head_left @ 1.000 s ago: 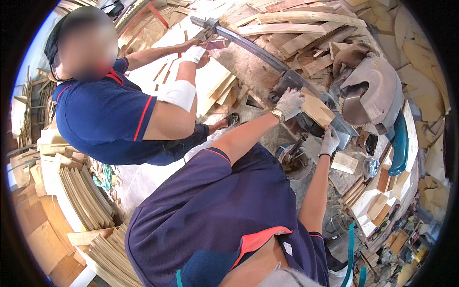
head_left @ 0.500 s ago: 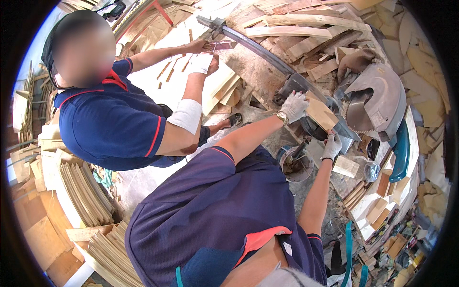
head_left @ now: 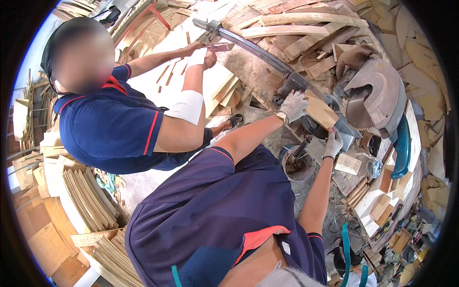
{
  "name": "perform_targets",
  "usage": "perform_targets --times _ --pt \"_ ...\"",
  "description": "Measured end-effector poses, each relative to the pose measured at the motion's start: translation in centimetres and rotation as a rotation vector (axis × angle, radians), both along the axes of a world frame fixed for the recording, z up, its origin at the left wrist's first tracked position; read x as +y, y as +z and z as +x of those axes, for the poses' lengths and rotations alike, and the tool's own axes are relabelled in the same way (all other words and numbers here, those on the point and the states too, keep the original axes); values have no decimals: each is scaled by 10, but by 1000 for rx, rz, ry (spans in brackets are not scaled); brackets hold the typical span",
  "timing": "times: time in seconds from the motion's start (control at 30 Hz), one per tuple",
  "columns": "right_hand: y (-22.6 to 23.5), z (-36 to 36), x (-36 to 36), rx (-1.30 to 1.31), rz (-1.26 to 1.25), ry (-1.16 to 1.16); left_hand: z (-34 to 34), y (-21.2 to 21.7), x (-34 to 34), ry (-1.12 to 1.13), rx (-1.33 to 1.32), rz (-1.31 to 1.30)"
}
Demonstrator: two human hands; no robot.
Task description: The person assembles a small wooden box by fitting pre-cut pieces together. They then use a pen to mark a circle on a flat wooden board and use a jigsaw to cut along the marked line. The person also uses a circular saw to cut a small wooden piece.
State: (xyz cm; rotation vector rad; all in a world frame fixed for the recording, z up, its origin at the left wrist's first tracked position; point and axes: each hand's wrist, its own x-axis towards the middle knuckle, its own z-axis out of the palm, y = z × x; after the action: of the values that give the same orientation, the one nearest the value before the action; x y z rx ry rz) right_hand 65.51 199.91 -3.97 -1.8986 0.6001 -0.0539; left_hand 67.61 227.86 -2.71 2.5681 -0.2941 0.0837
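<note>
My left hand [head_left: 294,106], in a pale knitted glove with a watch at the wrist, grips the left end of a short, light wooden board [head_left: 321,111]. My right hand [head_left: 333,143], also gloved, pinches the board's near right corner. The board lies on the metal bed of a miter saw [head_left: 377,93]. Just right of the board stands the toothed saw blade [head_left: 358,107], under a grey guard. A teal handle [head_left: 402,150] sticks out toward the lower right. Whether the blade is turning, I cannot tell.
A co-worker [head_left: 110,124] stands at my left, holding a small reddish flat object [head_left: 220,47]. A long metal rail [head_left: 253,48] runs away from the saw. Wood offcuts [head_left: 306,31] pile beyond it. Stacked curved slats [head_left: 91,198] stand lower left; a bucket [head_left: 297,165] sits below the saw.
The view has shifted slightly. The co-worker's hands and the reddish object have moved a little, and the object is turned differently. Both my hands keep their grip on the board.
</note>
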Motion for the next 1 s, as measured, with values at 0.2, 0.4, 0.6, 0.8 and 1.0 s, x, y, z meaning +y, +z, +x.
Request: perform_targets --times 0.2,0.4,0.6,0.8,1.0 --pt "6 -2 2 9 11 7 0 -2 -1 2 -6 14" --pt "6 -1 3 5 4 6 0 -2 0 0 0 23" --pt "1 0 0 23 -14 -11 0 -1 -1 4 -14 12" --pt "1 -1 0 3 17 3 0 3 0 6 14 6" --pt "4 -2 2 2 -32 7 -1 8 2 -3 27 23"
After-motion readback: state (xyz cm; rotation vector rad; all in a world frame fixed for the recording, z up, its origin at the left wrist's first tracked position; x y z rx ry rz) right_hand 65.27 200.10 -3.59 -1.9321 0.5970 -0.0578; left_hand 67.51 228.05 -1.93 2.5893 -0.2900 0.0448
